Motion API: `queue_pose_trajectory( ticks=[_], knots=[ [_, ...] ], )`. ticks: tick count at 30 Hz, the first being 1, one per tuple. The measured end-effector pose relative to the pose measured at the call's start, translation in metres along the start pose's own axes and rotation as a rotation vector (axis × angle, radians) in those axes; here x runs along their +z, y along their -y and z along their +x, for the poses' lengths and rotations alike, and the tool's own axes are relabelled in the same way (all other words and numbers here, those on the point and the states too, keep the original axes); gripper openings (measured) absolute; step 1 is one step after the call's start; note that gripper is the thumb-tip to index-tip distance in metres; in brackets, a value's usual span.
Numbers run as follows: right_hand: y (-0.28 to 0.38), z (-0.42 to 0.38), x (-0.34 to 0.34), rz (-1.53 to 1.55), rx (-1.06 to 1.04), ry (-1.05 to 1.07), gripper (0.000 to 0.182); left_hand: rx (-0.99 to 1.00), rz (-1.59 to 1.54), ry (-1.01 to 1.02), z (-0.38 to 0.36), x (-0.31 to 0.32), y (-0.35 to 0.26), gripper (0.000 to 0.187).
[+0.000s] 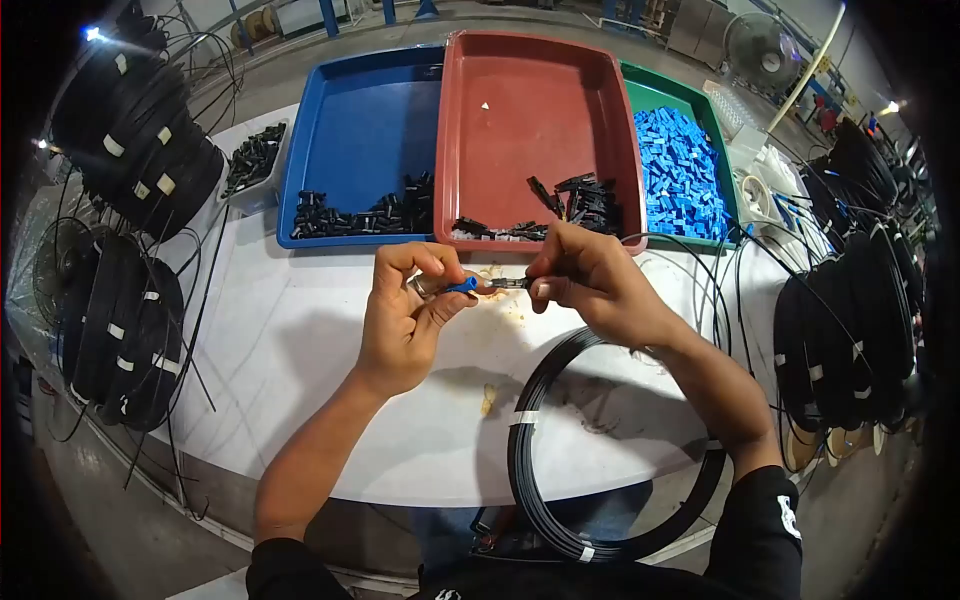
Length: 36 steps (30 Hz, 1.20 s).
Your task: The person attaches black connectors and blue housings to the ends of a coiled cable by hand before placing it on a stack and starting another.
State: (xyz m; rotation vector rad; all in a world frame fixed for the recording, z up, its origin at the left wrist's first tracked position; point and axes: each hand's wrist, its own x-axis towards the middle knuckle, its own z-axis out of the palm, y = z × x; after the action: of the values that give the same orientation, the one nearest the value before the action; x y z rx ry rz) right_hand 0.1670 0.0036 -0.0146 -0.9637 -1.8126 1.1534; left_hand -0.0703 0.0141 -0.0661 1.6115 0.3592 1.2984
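Note:
My left hand (400, 325) pinches a small blue connector housing (463, 286) between thumb and fingers, its open end turned to the right. Facing it from the right is a slim cable connector (508, 283) with a pale tip and dark body, gripped by the thumb and forefinger of my right hand (605, 290). The two pieces sit end to end, very close together, above the white table. Below my right forearm lies a coil of black cable (522, 445) bound with white tape, hanging over the table's near edge.
A blue tray (370, 95) and a red tray (540, 95) hold black parts; a green tray (660, 85) holds many blue housings (682, 170). A clear bin (262, 195) of black pieces stands left. Cable coils (125, 320) stack up at both sides. The white table (290, 420) has brownish stains.

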Motion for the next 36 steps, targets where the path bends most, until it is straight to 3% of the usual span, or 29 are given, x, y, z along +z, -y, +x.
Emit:
queue_pose_trajectory(
  ticks=[2,4,11,14,19,27,29,30,31,33,34,36],
  knots=[
    [0.001,0.000,0.000,-0.003,-0.026,0.024,0.011,0.003,0.055,-0.005,-0.002,-0.001,0.004,0.038],
    [0.007,0.001,0.001,-0.056,0.076,0.063,0.009,0.090,0.206,0.025,-0.002,0.000,0.007,0.046],
    [0.010,0.000,0.000,-0.157,0.076,0.046,0.010,0.174,0.297,-0.017,-0.002,0.004,0.010,0.057],
    [0.010,0.000,0.000,-0.205,0.019,0.036,0.012,0.268,0.263,-0.036,-0.003,0.003,0.017,0.052],
    [0.012,-0.002,0.002,-0.368,-0.096,0.075,0.013,0.295,0.594,-0.006,-0.005,0.004,0.001,0.063],
    [0.002,-0.010,0.029,-0.283,-0.081,-0.017,0.019,0.238,0.506,-0.020,-0.011,0.005,0.012,0.069],
    [-0.002,-0.007,0.025,-0.340,-0.157,-0.004,0.019,0.240,0.481,-0.051,-0.005,0.001,0.008,0.077],
    [0.002,-0.006,0.021,-0.373,-0.147,0.038,0.018,0.376,0.645,-0.070,-0.001,-0.006,0.007,0.071],
    [0.000,-0.006,0.018,-0.376,-0.148,0.036,0.018,0.379,0.643,-0.069,0.001,-0.009,-0.003,0.071],
    [-0.005,-0.007,0.015,-0.494,-0.261,0.036,0.023,0.346,1.221,0.200,0.009,-0.012,-0.027,0.062],
    [-0.005,-0.006,0.012,-0.493,-0.256,0.032,0.023,0.426,1.357,0.165,0.013,-0.010,-0.022,0.059],
    [-0.007,-0.004,0.009,-0.728,-0.443,0.109,0.025,0.311,1.408,0.270,0.006,-0.008,-0.023,0.053]
  ],
)
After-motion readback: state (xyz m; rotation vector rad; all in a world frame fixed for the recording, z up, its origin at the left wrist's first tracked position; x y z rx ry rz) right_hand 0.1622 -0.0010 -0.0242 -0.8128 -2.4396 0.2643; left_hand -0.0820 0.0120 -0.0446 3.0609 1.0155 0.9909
